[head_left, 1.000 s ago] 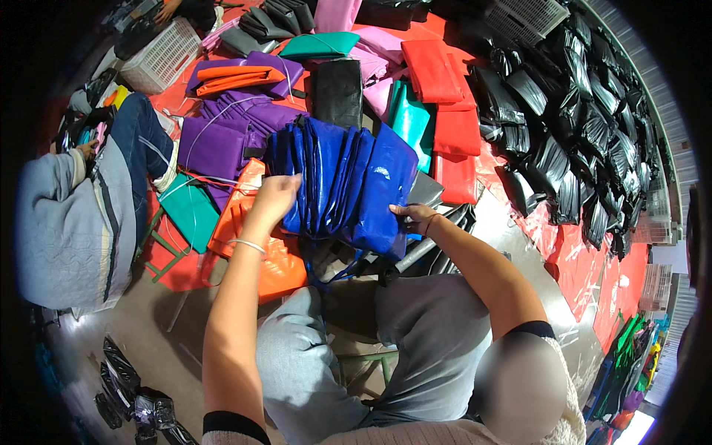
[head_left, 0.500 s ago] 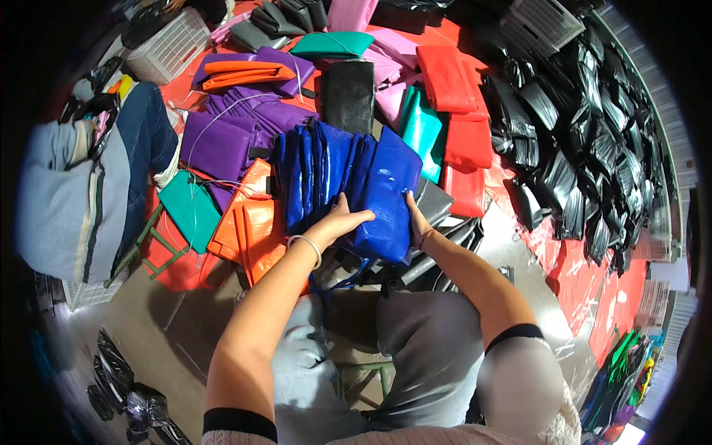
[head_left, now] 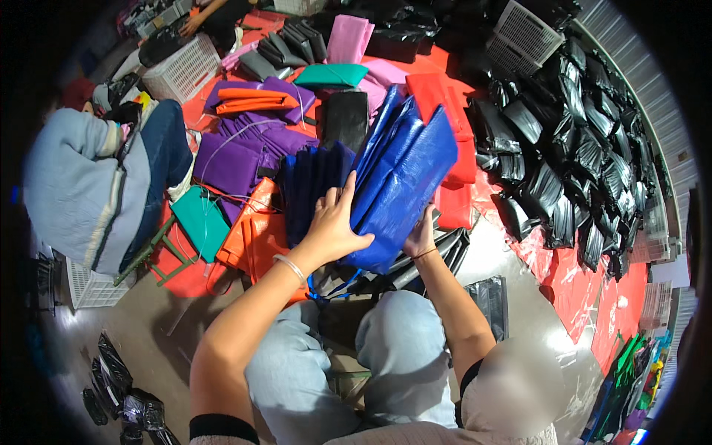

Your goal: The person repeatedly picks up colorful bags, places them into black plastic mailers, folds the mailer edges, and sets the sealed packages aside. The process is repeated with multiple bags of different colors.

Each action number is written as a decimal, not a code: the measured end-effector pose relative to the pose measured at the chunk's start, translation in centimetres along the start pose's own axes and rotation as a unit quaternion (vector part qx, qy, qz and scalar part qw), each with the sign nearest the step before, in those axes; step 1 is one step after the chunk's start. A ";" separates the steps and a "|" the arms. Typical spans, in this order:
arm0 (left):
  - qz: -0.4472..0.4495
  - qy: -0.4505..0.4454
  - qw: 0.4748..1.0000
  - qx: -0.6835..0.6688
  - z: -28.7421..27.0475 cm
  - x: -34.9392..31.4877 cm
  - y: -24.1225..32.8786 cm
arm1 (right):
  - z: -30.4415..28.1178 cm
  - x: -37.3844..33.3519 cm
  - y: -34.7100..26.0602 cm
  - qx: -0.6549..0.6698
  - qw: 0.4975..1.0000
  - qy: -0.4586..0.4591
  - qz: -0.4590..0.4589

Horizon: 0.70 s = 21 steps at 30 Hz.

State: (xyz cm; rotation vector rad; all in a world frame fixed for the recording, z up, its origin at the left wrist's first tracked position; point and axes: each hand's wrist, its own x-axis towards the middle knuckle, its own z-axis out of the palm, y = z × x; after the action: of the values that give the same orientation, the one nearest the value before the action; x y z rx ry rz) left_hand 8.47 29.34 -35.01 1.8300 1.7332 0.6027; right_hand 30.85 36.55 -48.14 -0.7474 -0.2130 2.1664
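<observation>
A thick bundle of folded, glossy blue plastic sheets (head_left: 409,182) is held tilted between my two hands, its top leaning right. My left hand (head_left: 334,226) presses against its left side, index finger pointing up and thumb across the front. At the lower right edge, my right hand (head_left: 421,236) grips the bundle, its fingers partly hidden behind it. More folded blue sheets (head_left: 317,178) stand just beyond my left hand. Orange folded sheets (head_left: 256,230) lie to the left of them. A black folded sheet (head_left: 345,122) is behind the blue ones.
Purple sheets (head_left: 233,159), a teal sheet (head_left: 202,222) and red sheets (head_left: 458,148) surround the blue ones. Many black plastic packs (head_left: 564,163) are heaped at right. A person in a grey-blue top (head_left: 74,178) sits at left, near white crates (head_left: 184,70).
Both hands have lifted the blue bundle and tipped it up and to the right, away from the other blue sheets. My left index finger has stretched upward along it.
</observation>
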 end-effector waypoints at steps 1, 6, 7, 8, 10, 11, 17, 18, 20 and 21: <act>0.074 0.038 0.996 0.011 -1.6 -1.4 1.0 | 1.2 -1.0 -0.5 0.021 0.998 -0.057 -0.019; 0.249 0.124 0.954 0.116 -8.6 -8.5 4.3 | 6.0 -6.7 -2.9 -0.002 0.951 -0.298 -0.084; 0.262 0.141 0.946 0.127 -9.5 -9.6 4.2 | 6.6 -8.7 -2.8 -0.002 0.948 -0.306 -0.084; 0.271 0.149 0.941 0.136 -10.1 -10.8 4.0 | 6.9 -11.3 -2.3 -0.025 0.945 -0.313 -0.096; 0.286 0.186 0.924 0.172 -10.2 -13.1 2.9 | 7.5 -16.9 -0.7 -0.078 0.946 -0.297 -0.106; 0.273 0.193 0.924 0.184 -9.7 -14.7 2.2 | 7.6 -20.1 0.9 -0.110 0.949 -0.274 -0.109; 0.322 0.253 0.887 0.213 -4.1 -24.7 0.6 | 8.5 -30.5 8.5 -0.254 0.951 -0.141 -0.103; 0.269 0.246 0.912 0.190 -3.2 -27.0 1.2 | 8.5 -31.1 9.0 -0.268 0.950 -0.124 -0.104; 0.137 0.215 0.967 0.024 -1.9 -30.7 2.9 | 8.2 -32.4 8.9 -0.277 0.935 -0.210 -0.071; 0.058 0.204 0.974 -0.085 -1.5 -32.2 3.9 | 8.2 -32.9 9.0 -0.275 0.935 -0.212 -0.068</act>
State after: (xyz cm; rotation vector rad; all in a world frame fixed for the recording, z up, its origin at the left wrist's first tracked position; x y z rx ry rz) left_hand 8.12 -2.73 -29.86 1.7831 1.7639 1.2077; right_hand 36.43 6.78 -30.43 -0.5248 -1.0988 2.1233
